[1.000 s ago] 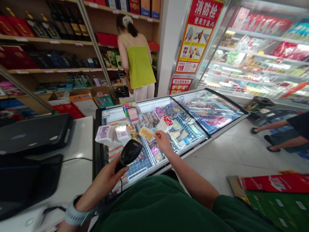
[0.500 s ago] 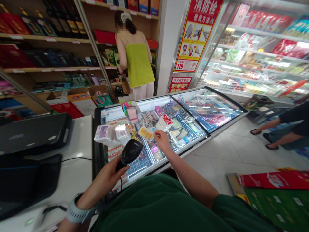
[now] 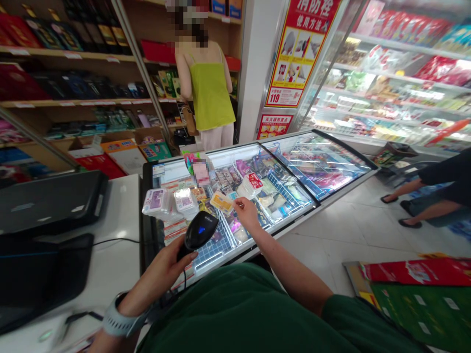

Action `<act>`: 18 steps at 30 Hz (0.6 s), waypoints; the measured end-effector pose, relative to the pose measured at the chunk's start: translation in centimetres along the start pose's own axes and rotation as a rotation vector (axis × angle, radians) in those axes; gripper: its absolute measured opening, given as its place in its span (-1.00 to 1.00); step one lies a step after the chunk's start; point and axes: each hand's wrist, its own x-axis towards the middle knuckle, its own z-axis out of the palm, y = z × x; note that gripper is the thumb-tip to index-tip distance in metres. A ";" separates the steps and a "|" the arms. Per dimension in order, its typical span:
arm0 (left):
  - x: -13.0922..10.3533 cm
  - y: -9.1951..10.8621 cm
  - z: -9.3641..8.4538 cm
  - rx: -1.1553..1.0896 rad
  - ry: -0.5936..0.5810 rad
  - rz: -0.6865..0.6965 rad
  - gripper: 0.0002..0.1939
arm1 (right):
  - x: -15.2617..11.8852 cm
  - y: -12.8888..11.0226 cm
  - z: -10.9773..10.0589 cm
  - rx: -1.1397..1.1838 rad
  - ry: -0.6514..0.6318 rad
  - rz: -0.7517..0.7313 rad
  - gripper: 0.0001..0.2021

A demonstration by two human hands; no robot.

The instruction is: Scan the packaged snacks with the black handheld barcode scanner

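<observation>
A black barcode scanner (image 3: pixel 201 230) is gripped in my left hand (image 3: pixel 170 262), its head tilted over the freezer's glass top and a blue light showing on it. My right hand (image 3: pixel 246 212) pinches the edge of a small yellow-labelled plastic pack (image 3: pixel 222 201), just beyond the scanner. Left of that pack, clear packs with purple labels (image 3: pixel 157 200) and another purple-and-white pack (image 3: pixel 186 201) rest on the glass. A stack of clear packs with a red label (image 3: pixel 253 182) sits to the right. Behind lies a colourful pouch (image 3: pixel 195 164), partly blurred out.
The chest freezer (image 3: pixel 318 208) holds wire baskets of packaged goods. A white counter (image 3: pixel 125 211) with a black machine (image 3: pixel 51 201) stands at left. A person in a yellow-green top (image 3: pixel 213 95) faces the shelves; another person's legs (image 3: pixel 423 208) show at right. Green and red boxes (image 3: pixel 415 304) lie lower right.
A blue light now shows on the scanner, which was dark before. Both hands stay almost where they were. The person at the right has shifted slightly left.
</observation>
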 end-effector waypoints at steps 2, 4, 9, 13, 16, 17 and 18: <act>0.0 -0.1 0.1 -0.003 0.001 -0.001 -0.40 | 0.0 0.0 0.0 0.003 0.001 -0.002 -0.88; 0.1 -0.1 0.1 -0.012 -0.002 -0.001 -0.40 | 0.0 0.1 0.0 0.026 0.005 0.002 -0.89; 0.3 -0.6 0.2 -0.020 0.021 -0.029 -0.41 | 0.3 1.0 0.3 0.225 0.010 0.182 -0.91; 0.2 -1.3 0.1 -0.047 0.038 -0.078 -0.39 | 0.7 2.8 1.0 0.301 0.014 0.335 -0.93; -0.2 -2.3 0.0 -0.067 0.071 -0.103 -0.37 | 1.4 4.6 1.7 0.362 0.017 0.479 -0.91; -0.4 -2.7 -0.1 -0.072 0.082 -0.115 -0.37 | 1.7 5.2 1.9 0.378 0.023 0.526 -0.89; -0.6 -3.1 -0.1 -0.081 0.094 -0.127 -0.37 | 2.1 5.8 2.2 0.393 0.031 0.569 -0.88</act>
